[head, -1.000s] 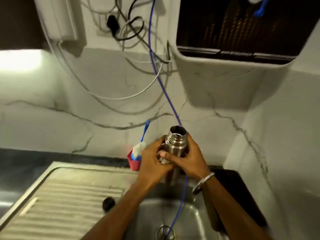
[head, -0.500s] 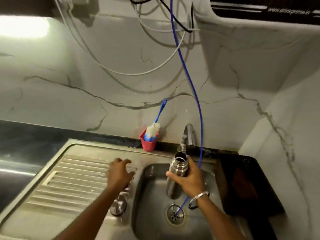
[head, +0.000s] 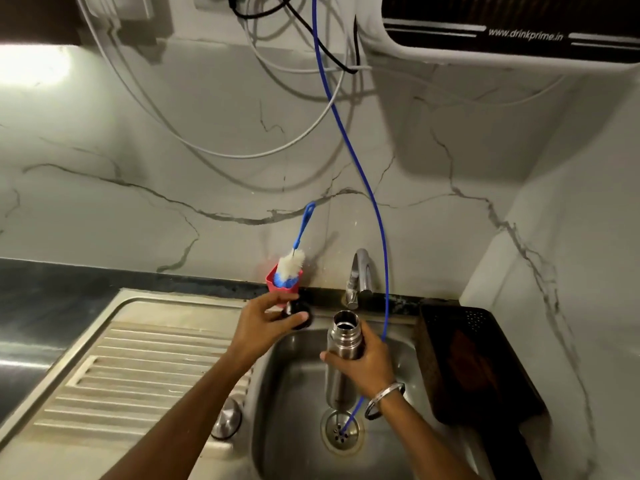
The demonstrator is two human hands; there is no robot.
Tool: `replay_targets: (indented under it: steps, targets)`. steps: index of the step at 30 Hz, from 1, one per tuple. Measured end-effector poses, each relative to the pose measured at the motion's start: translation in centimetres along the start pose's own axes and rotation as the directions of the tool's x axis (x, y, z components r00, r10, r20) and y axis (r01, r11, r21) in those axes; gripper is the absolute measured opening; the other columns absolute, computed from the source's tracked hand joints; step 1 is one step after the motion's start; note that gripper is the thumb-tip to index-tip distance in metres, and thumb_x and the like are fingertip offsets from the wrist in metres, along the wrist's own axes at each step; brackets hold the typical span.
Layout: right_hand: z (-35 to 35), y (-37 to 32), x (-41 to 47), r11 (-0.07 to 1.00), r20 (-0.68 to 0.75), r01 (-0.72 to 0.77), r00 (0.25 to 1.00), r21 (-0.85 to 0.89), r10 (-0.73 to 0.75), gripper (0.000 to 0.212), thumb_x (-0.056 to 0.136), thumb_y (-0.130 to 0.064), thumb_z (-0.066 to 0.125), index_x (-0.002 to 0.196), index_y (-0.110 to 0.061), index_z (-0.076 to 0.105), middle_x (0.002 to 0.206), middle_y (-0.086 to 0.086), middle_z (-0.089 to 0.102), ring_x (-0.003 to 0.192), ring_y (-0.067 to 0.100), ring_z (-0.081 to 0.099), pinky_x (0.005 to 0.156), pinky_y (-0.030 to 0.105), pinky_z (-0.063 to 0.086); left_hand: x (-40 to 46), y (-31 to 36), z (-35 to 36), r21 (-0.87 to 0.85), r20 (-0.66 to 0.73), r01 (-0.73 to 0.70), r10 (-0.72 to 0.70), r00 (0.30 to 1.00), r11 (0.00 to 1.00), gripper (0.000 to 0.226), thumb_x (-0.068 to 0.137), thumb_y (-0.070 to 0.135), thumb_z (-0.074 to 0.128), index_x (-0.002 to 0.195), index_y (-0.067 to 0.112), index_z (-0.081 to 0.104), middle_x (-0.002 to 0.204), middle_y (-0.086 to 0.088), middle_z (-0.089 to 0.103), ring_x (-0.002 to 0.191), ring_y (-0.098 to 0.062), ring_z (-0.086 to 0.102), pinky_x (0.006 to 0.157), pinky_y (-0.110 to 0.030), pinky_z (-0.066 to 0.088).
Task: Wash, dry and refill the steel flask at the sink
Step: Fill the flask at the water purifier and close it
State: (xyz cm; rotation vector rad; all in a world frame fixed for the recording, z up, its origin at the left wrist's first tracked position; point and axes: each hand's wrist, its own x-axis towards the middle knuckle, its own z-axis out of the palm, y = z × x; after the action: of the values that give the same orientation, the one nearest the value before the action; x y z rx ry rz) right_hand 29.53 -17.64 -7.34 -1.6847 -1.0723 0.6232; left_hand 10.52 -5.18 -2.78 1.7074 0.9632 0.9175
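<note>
Flask: the steel flask [head: 342, 344] stands upright over the sink basin [head: 298, 382], mouth open, just below the tap [head: 360, 271].
Right hand: the right hand [head: 363, 365] is wrapped round the flask's upper body — thumb across the front, fingers behind — with a metal bangle [head: 384, 400] on the wrist.
Left hand: the left hand [head: 263, 323] is out at 10 o'clock from the flask, pinching a dark round cap [head: 299, 315] between thumb and fingers (it looks like the flask's lid, though that is hard to make out).
Brush: a bottle brush [head: 294, 258] with a blue handle leans in a red holder [head: 282, 284] at the back edge, right behind the left hand.
Tube: a blue tube [head: 377, 220] drops from above, passes behind the right hand and ends in the drain [head: 341, 431] at 6 o'clock from the flask.
Table side: a ribbed drainboard [head: 138, 368] lies at 9 o'clock; a dark tray [head: 474, 358] sits at 3 o'clock.
</note>
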Motion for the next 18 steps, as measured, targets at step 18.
replay_targets:
  steps: [18]
  targets:
    - [-0.4,-2.9,-0.2,0.987,0.066,0.135,0.989,-0.085,-0.129,0.068,0.059,-0.046,0.094,0.119,-0.044,0.061,0.102,-0.021,0.074,0.092,-0.003,0.07,0.082,0.028,0.06,1.3,6.8,2.9,0.119,0.53,-0.343,0.233,0.816,0.932,0.04,0.082,0.003,0.078,0.12,0.013,0.073,0.122,0.008,0.071,0.117,-0.004,0.065,0.096,-0.019,0.053]
